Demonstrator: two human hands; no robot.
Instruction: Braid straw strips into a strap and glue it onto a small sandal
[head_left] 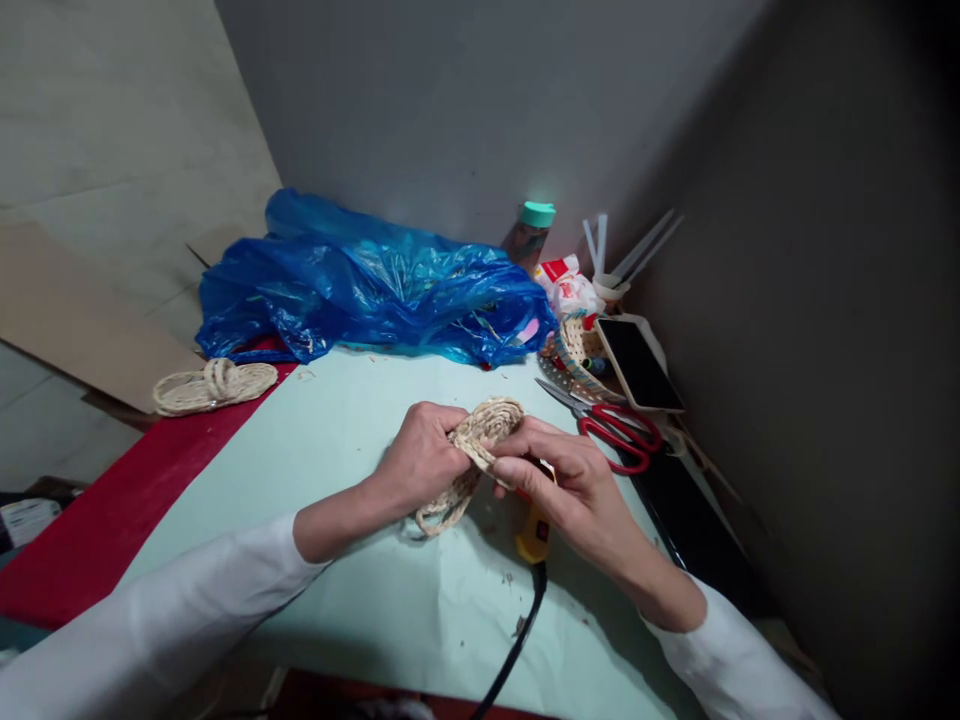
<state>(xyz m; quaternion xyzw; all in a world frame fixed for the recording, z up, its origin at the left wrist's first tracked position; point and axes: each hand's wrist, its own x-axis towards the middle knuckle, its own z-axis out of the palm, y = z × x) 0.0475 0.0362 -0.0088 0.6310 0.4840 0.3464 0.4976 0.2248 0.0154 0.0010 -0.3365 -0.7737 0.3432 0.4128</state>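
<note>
A woven straw slipper [495, 422] is held over the middle of the pale green work surface, its lower end hanging toward me. My left hand [426, 452] is closed round its left side. On the right, my right hand [559, 475] pinches the strap or edge between thumb and fingers. Just under my right hand lies a yellow tool [533, 532] with a black cord; its upper part is hidden by the hand. A similar straw slipper [216, 387] rests at the left on the red cloth.
Red-handled scissors [619, 436] lie to the right, beside a phone [641, 365] and a basket [576, 345]. A blue plastic bag [375, 285] spans the back. Behind stand a green-capped jar [531, 235] and a cup of white sticks [610, 287]. Walls rise behind and right.
</note>
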